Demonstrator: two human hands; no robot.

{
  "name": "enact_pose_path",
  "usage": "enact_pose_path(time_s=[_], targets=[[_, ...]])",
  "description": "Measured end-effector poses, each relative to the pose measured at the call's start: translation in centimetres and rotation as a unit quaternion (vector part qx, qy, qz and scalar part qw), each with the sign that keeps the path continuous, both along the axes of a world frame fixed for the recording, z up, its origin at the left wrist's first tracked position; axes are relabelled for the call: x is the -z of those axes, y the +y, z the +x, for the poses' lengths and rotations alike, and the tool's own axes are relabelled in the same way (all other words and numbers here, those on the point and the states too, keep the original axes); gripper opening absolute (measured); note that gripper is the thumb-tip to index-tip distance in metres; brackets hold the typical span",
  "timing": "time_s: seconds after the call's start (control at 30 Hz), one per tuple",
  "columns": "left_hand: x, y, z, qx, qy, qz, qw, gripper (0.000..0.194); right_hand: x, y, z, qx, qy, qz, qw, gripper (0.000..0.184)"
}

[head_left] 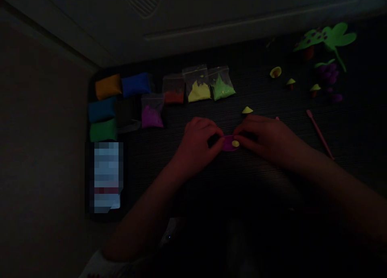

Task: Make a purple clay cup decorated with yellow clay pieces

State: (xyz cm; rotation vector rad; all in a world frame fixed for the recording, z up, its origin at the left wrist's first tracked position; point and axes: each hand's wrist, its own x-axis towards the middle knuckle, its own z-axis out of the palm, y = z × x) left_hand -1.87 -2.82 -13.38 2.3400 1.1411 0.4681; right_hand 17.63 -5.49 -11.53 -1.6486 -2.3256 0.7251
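Ribbed table: L hand & R hand fingers are pinching flat purple oval, yellow lump sitting nr R edge.

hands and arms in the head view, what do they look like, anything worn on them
The left hand and right hand are ungloved, with no ring or watch discernible in the dim light. The left forearm is bare down to a pale sleeve with small dark or reddish marks. The right forearm shows no sleeve within the frame.
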Motion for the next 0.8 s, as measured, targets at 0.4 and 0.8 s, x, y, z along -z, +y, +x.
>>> enact_pose_path(time_s=[0.4, 0.8], targets=[[-0.1, 0.1, -0.2, -0.093, 0.011, 0.038, 0.995, 0.011, -0.6, 0.0, 0.1, 0.031, 0.055, 0.021, 0.998, 0.028], [-0.9, 0.3, -1.1, -0.132, 0.007, 0.026, 0.991, 0.016, -0.6, 0.0, 0.2, 0.028, 0.062, 0.035, 0.997, 0.022]])
